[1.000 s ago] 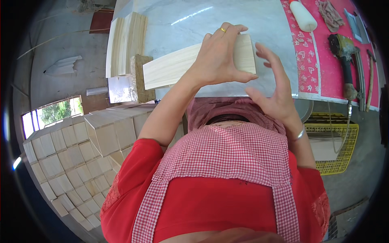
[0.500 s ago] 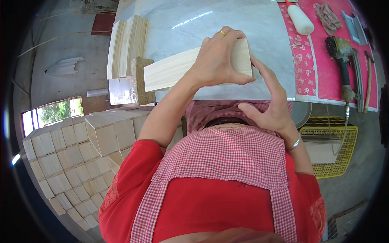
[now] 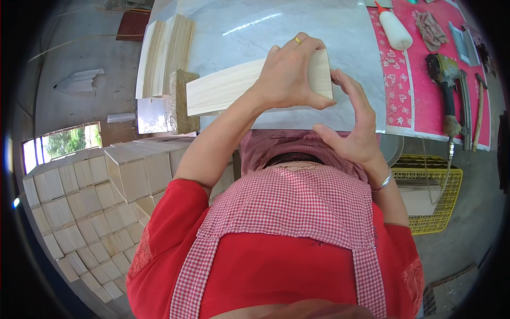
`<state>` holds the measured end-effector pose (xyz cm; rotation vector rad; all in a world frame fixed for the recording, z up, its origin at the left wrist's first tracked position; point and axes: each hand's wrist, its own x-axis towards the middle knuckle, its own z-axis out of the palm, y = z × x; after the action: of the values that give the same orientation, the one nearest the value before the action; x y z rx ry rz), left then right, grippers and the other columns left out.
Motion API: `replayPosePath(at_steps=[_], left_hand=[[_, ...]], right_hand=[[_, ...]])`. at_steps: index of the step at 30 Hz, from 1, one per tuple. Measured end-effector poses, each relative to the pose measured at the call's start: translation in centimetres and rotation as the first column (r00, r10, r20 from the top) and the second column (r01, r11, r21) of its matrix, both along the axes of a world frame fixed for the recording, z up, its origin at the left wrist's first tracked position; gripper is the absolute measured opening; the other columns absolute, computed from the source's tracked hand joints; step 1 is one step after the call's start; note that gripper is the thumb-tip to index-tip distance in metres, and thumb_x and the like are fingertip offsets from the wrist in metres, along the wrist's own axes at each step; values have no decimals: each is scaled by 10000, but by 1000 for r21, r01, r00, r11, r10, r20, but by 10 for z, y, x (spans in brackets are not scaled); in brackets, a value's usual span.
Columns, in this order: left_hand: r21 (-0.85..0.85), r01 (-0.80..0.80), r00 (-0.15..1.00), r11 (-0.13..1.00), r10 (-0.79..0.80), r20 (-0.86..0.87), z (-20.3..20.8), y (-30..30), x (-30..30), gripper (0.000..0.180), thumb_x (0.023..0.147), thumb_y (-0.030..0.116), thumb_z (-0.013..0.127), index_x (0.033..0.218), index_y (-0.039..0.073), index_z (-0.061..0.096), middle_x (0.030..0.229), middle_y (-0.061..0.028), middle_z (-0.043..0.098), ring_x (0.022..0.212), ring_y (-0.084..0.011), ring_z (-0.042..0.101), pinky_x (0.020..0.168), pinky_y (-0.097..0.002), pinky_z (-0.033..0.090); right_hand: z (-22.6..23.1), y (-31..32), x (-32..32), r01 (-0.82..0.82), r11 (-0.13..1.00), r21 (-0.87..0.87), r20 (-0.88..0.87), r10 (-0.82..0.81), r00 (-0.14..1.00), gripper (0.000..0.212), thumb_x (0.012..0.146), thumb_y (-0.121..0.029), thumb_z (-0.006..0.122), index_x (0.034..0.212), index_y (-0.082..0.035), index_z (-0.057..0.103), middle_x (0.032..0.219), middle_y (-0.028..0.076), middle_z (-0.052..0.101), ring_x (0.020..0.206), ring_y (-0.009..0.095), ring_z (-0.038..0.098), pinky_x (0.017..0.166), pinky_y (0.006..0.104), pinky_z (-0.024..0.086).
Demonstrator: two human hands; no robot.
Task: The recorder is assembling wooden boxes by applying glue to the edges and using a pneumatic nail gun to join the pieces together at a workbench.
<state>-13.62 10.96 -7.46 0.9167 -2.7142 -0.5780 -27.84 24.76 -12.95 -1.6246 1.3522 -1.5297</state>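
A pale wooden board [image 3: 223, 87] lies lengthwise near the front edge of the grey-white tabletop. My left hand [image 3: 289, 74] is gripped across it near the right end, thumb at the near edge and fingers bent over the far edge. Past the board's right end, my right hand [image 3: 357, 130] stands open, with thumb and fingers apart and nothing between them. Its fingertips are close to the board's end; whether they touch it I cannot tell. At the board's left end is a rough wooden block [image 3: 183, 103].
Thin wooden boards [image 3: 164, 56] stand stacked at the far left. Below them, wooden boxes [image 3: 85, 207] are piled. On the pink cloth to the right are a white squeeze bottle [image 3: 396, 32], a rag [image 3: 430, 29], an air nailer [image 3: 446, 93] and a hammer [image 3: 479, 103]. A yellow crate [image 3: 449, 199] holds boards.
My right hand's fingers have bent slightly at the board's right end. My left hand keeps its grip. The whole view has shifted a little.
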Motion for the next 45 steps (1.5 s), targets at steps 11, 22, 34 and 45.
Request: replayPosePath(at_steps=[11, 22, 34, 45], left_hand=[[12, 3, 1000, 1000, -3, 3, -1, -2, -2, 896, 513, 426, 874, 1240, 17, 549, 1163, -141, 592, 1036, -329, 605, 885, -432, 444], [-25, 5, 1000, 1000, -5, -14, -8, -4, 1, 922, 518, 502, 836, 1245, 6, 562, 1181, -159, 605, 1039, -333, 621, 893, -429, 458], [-45, 14, 999, 999, -15, -29, -7, -5, -1, 915, 520, 517, 821, 1229, -8, 579, 1160, -170, 618, 1022, -344, 634, 886, -443, 473], [-37, 18, 1000, 999, -19, -21, -11, -7, -1, 926, 514, 527, 812, 1231, -9, 577, 1165, -172, 614, 1035, -345, 628, 879, -450, 473]], right_hand=[[3, 36, -1, -57, 996, 70, 84, 51, 995, 811, 719, -203, 838, 1401, 31, 466, 1348, 218, 564, 1245, 348, 562, 1061, 410, 430], [17, 26, -43, 321, 945, -66, -420, -318, 850, 368, 785, 27, 741, 1145, -6, 668, 1019, 123, 657, 883, 228, 639, 795, 333, 524], [-21, 3, 25, 418, 882, -218, -288, -468, 836, 310, 733, 56, 753, 1027, -13, 685, 894, 95, 641, 711, 215, 601, 656, 336, 482], [-24, -1, 28, 437, 864, -251, -285, -498, 819, 297, 727, 77, 737, 1006, -16, 692, 854, 79, 651, 685, 197, 593, 655, 321, 452]])
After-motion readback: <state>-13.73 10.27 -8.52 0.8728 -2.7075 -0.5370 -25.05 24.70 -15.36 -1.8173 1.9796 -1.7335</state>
